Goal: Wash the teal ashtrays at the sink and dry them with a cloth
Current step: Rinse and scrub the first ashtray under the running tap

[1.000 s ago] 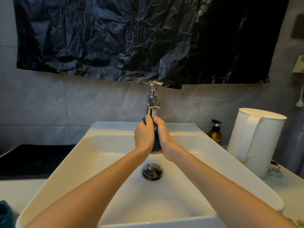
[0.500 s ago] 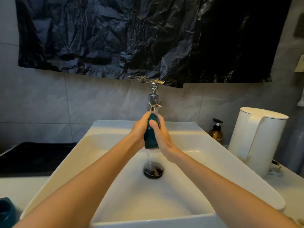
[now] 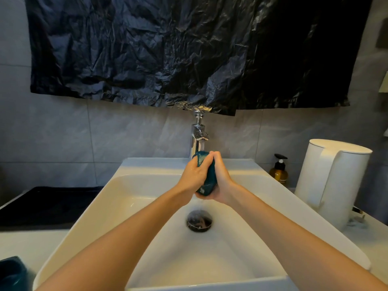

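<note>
A teal ashtray [image 3: 210,177] is held on edge under the chrome tap [image 3: 199,137], above the white sink [image 3: 130,185]. My left hand [image 3: 192,176] grips its left side, fingers curled over the top rim. My right hand [image 3: 221,179] grips its right side, fingers wrapped over the same rim. Water runs down onto the ashtray and drips toward the drain [image 3: 199,220]. A second teal ashtray [image 3: 12,271] sits on the counter at the bottom left, partly cut off by the frame edge.
A white kettle [image 3: 331,181] stands on the counter right of the sink, with an amber pump bottle [image 3: 278,172] behind it. A black mat [image 3: 46,206] lies left of the sink. A black plastic sheet [image 3: 189,49] hangs on the tiled wall.
Both hands have shifted around the ashtray, turning it under the running water. More of its teal edge shows between my hands now.
</note>
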